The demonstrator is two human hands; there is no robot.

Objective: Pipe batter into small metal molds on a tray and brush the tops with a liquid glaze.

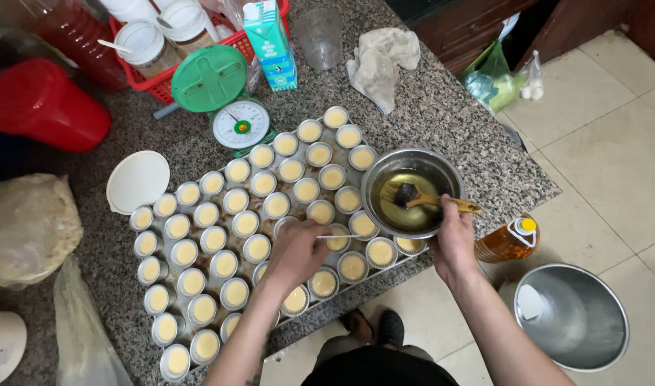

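Note:
Many small round metal cups (236,223) filled with pale yellow batter stand in rows on a tray on the granite counter (449,121). My left hand (296,251) hovers over the cups near the front edge, pinching a thin stick that points right. My right hand (452,239) grips the rim of a steel bowl (412,191) resting on the cups at the right end. The bowl holds yellowish oil and a wooden-handled brush (427,199).
A green kitchen scale (227,100), a red basket (163,82) of jars, a teal carton (270,43), a clear cup (319,34) and a cloth (381,61) sit behind. White lid (137,180) left. An oil bottle (508,241) and steel basin (572,316) are on the floor.

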